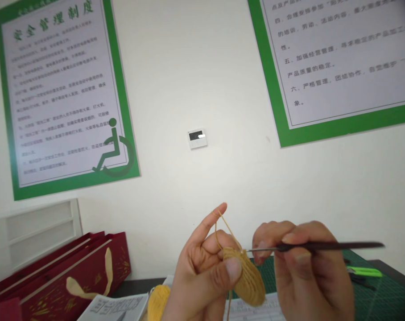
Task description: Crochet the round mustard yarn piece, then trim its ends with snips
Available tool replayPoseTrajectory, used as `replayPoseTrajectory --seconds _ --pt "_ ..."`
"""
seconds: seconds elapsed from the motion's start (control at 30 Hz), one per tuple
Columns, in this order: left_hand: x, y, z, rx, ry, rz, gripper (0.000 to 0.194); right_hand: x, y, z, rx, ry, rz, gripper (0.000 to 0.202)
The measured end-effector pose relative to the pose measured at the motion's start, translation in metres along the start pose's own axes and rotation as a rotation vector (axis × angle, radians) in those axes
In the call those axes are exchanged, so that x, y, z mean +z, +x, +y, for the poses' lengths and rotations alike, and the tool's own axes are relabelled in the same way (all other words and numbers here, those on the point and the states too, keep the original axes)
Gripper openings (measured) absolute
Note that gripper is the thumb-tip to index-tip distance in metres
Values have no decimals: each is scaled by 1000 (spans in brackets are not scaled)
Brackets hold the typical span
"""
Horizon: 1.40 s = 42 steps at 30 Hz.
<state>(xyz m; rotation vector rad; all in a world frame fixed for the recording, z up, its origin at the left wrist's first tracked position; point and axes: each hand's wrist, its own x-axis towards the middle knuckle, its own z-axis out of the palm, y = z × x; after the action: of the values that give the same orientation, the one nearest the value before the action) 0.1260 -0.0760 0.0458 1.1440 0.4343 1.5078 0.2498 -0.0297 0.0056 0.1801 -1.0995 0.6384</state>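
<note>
My left hand (205, 272) pinches a tan, ribbed crocheted piece (251, 281) between thumb and fingers. Its index finger points up, with a strand of tan yarn (229, 229) looped over it and running down to the piece's top edge. In my right hand (306, 267) is a crochet hook (343, 245) with a dark handle, held nearly level. The hook's thin metal tip meets the top edge of the piece, where the yarn comes down. Another tan strand hangs below my left thumb.
A yellow yarn ball (158, 303) and printed papers (115, 307) lie left of my left hand. Dark red gift bags (78, 276) stand at the far left. A green cutting mat (390, 285) holds a bright green-handled tool (365, 271) at the right. Behind is a wall with posters.
</note>
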Motion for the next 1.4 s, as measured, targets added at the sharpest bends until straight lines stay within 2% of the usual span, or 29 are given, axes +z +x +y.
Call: replayPoseTrajectory --seconds 0.17,0.27,0.37,0.47,0.57,0.77,1.17,1.4 --pt "-3 3 -2 31 40 -14 70 -4 5 -3 368 220 -40 29" --pt "-1 4 -6 122 93 39 68 -1 7 -1 487 255 -63 25" --pt "2 3 -10 196 153 108 69 1 7 1 397 79 -81 8" --pt "4 3 -11 225 188 177 71 -1 5 0 241 -93 -102 2" --pt "7 2 -11 235 203 193 69 -4 4 0 161 -139 -77 4" --pt "8 3 -11 236 212 219 63 -7 7 1 137 -152 -55 5" --pt "12 2 -13 325 258 249 57 -11 11 -11 -72 -342 -158 13" --pt "16 1 -14 414 376 278 52 -12 19 -16 -185 -449 -279 22"
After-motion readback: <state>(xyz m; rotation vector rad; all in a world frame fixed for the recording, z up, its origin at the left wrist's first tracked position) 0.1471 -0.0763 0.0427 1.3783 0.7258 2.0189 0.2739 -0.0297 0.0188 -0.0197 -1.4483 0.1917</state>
